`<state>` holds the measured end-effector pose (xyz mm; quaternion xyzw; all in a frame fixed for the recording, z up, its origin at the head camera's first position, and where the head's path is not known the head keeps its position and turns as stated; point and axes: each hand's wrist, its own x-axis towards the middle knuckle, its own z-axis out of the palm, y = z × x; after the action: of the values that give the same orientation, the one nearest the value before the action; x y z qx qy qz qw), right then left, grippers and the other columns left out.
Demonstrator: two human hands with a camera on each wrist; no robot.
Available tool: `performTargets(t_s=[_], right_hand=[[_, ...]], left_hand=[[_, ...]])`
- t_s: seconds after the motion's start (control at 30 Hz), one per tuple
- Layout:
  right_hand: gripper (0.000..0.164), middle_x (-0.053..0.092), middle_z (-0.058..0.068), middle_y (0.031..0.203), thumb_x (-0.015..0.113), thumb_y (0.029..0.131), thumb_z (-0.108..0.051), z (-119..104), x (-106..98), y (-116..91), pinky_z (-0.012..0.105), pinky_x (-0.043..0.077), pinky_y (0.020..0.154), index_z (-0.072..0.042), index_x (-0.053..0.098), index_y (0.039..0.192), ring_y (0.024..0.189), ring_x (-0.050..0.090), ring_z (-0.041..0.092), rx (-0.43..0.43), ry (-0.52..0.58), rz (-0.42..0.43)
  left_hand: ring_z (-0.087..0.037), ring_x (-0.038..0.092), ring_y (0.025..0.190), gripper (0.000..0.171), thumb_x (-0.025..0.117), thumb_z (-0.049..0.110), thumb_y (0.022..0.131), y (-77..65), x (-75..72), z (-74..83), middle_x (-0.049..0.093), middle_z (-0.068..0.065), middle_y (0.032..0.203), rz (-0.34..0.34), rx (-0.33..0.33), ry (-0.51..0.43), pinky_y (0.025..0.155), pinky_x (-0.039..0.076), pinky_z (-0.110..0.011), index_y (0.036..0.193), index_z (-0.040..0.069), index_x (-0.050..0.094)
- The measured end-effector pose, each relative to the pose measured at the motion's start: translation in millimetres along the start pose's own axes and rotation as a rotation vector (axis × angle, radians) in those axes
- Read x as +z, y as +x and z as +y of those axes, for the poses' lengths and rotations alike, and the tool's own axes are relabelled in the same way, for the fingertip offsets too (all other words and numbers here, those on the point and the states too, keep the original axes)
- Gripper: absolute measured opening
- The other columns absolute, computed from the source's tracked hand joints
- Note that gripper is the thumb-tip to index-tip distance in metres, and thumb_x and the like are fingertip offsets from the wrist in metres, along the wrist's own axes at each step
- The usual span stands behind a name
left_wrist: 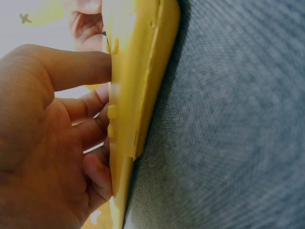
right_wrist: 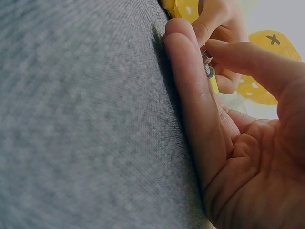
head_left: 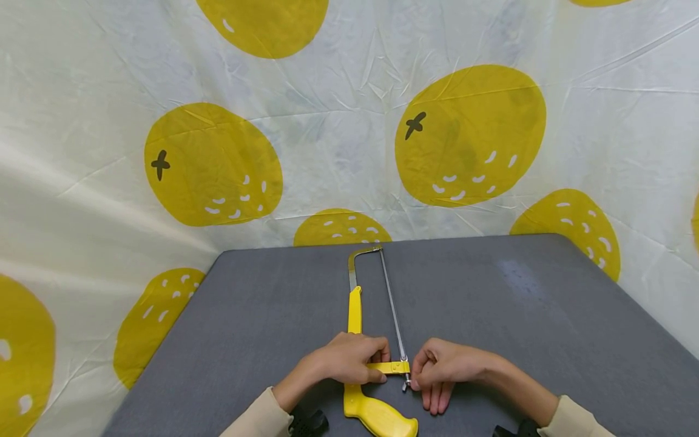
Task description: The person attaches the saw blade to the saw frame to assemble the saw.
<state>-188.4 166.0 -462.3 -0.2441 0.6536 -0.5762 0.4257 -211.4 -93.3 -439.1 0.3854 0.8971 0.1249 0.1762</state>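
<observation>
A hacksaw (head_left: pixel 355 309) with a yellow frame and handle lies on the grey tabletop, its silver blade (head_left: pixel 392 303) running along the right side. My left hand (head_left: pixel 352 358) holds the frame near the handle, thumb and fingers about the short yellow crosspiece (head_left: pixel 394 367); in the left wrist view its thumb presses the yellow body (left_wrist: pixel 138 71). At the blade's near end, a metal wing nut (right_wrist: pixel 206 57) sits on a threaded screw. My right hand (head_left: pixel 445 367) pinches at that wing nut with thumb and index finger; its lower fingers extend along the tabletop. The index fingertip's contact is partly hidden.
The grey table (head_left: pixel 273 285) has a rounded far edge close to a hanging white cloth (head_left: pixel 338 152) printed with yellow fruit. A pale smudge (head_left: pixel 521 279) marks the tabletop at the right. The hacksaw's handle (head_left: pixel 388 419) points towards me.
</observation>
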Motion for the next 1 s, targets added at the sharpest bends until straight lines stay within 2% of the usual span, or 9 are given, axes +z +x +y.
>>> performTargets(t_s=[1.0], right_hand=[[0.02,0.074,0.001,0.071,0.063,0.094,-0.006,0.3,0.7,0.1,0.025,0.058,0.056,0.012,0.068,0.103,0.061,0.073,0.007,-0.005,0.005,0.004]], left_hand=[[0.001,0.053,0.067,0.016,0.073,0.039,0.095,0.4,1.4,-2.3,0.057,0.019,0.079,0.004,0.008,-0.003,0.067,0.04,-0.023,0.099,0.033,0.059]])
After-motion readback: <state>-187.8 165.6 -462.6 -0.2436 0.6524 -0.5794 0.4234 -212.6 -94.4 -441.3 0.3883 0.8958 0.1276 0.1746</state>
